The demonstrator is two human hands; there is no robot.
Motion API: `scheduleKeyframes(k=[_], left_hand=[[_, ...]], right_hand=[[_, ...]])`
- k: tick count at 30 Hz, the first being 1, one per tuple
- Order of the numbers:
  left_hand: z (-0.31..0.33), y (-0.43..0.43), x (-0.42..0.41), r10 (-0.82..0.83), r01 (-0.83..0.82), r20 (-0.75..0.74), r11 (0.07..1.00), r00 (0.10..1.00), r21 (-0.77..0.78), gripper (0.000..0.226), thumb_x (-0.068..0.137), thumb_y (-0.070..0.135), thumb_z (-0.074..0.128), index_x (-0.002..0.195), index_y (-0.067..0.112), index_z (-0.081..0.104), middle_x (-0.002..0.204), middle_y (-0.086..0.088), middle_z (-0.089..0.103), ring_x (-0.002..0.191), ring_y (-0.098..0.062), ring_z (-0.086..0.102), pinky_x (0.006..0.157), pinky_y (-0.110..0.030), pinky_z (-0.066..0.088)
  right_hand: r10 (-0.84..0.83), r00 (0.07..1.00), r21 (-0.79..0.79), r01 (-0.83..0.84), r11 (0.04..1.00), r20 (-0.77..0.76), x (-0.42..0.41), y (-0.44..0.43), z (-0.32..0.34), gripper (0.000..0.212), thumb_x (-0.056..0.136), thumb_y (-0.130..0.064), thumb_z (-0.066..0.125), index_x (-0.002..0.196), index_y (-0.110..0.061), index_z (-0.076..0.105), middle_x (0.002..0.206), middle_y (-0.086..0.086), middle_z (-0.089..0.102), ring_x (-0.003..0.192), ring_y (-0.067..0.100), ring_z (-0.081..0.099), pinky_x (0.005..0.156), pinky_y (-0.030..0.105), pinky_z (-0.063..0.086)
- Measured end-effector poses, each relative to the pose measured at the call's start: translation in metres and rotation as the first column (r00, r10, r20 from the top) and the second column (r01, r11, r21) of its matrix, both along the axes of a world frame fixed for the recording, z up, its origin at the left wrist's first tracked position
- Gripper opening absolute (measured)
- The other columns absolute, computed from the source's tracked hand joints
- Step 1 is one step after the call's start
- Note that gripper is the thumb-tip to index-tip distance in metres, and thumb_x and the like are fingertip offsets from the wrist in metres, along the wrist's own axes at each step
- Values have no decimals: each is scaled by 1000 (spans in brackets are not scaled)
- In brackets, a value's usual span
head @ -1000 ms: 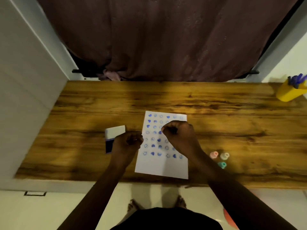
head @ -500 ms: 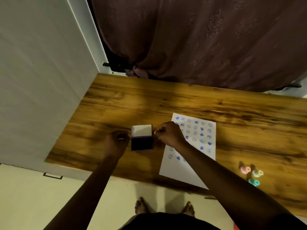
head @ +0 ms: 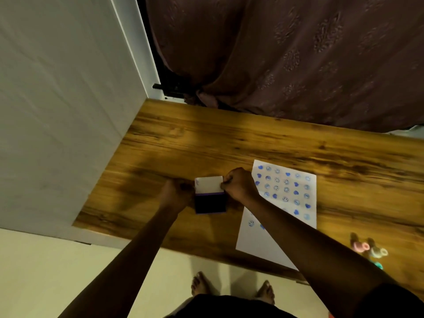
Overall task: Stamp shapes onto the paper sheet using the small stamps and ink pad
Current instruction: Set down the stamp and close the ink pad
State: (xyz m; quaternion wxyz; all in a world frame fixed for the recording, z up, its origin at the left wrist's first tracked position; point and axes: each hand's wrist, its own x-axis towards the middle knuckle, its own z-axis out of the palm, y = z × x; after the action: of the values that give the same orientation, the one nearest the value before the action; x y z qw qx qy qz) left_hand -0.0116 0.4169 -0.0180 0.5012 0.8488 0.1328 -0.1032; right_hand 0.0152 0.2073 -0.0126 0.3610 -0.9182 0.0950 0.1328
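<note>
The ink pad (head: pixel 210 203) lies open on the wooden table (head: pixel 206 138), its dark blue pad facing up and its white lid (head: pixel 208 185) raised behind it. My left hand (head: pixel 177 191) is curled against the pad's left side, blurred. My right hand (head: pixel 241 185) is closed with its fingertips pinching the lid's right edge; what else is in the fist is hidden. The white paper sheet (head: pixel 259 245) lies just right of the pad, with rows of blue hearts and smiley faces. Three small stamps, pink (head: pixel 361 246), white (head: pixel 379 251) and teal (head: pixel 378 265), stand at the far right.
A white cabinet side (head: pixel 57 111) walls off the table's left end. A dark red curtain (head: pixel 286 53) hangs behind the table. My right forearm crosses over the lower part of the sheet. The table's near edge is close, with my bare feet on the floor below.
My right hand left the paper and moved left to the ink pad's lid. My left hand shifted to the pad's left side. The view swung left.
</note>
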Motion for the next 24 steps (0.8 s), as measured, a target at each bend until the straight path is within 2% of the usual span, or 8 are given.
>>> scheduleKeyframes(k=[3,7,10,12,16,18,21,24], left_hand=[[-2,0,-1,-15,15,0,1000,1000,4,17,80,2,71,84,16,80,87,-11,81,81,-31,78,70,-49,64],[-1,1,-4,-49,49,-15,999,999,-24,21,81,6,70,83,25,80,78,-2,81,64,-16,78,61,-38,62],[4,-1,-7,-50,50,-12,998,999,-41,23,73,15,63,76,31,79,71,2,81,59,-15,77,62,-38,62],[6,-2,-10,-58,58,7,997,998,-50,28,73,15,61,77,37,78,73,3,81,61,-12,77,62,-37,62],[5,-2,-15,-60,60,53,998,997,-11,29,81,5,61,99,20,79,85,3,80,76,-11,75,68,-38,62],[6,-4,-18,-53,56,85,998,995,-23,33,81,0,61,99,22,77,80,9,79,73,-2,72,63,-30,59],[9,-5,-22,-61,64,91,998,994,-30,39,81,0,64,109,25,77,85,6,77,72,6,69,60,-21,55],[10,-5,-26,-66,74,137,996,988,-56,40,77,3,64,104,30,75,84,10,75,71,11,67,58,-13,53]], right_hand=[[-6,1000,7,6,1000,13,-1,-1,-2,10,83,-16,79,92,-13,79,102,6,77,94,24,72,75,26,53],[-21,999,47,20,999,25,-6,-2,-1,6,82,-15,79,85,-20,78,98,4,78,88,23,74,83,35,61],[-67,998,93,65,993,11,-9,-3,1,27,80,-13,81,68,-33,67,96,1,78,84,23,74,82,44,63],[-87,996,113,86,990,7,-11,-4,2,30,80,-13,81,66,-35,65,95,0,78,83,21,75,79,45,64],[-86,996,148,86,985,-3,-15,-5,4,19,79,-14,82,88,-28,73,96,-5,75,88,17,73,81,44,64],[-66,998,154,65,986,4,-19,-6,4,24,80,-14,81,97,-27,70,95,-8,74,89,15,73,82,44,64],[-26,999,122,22,992,32,-25,-8,2,28,84,-13,78,109,-23,70,105,-2,76,97,20,72,85,45,62],[7,997,101,-14,995,75,-30,-10,1,21,87,-13,76,106,-19,73,109,0,77,100,20,72,87,37,61]])
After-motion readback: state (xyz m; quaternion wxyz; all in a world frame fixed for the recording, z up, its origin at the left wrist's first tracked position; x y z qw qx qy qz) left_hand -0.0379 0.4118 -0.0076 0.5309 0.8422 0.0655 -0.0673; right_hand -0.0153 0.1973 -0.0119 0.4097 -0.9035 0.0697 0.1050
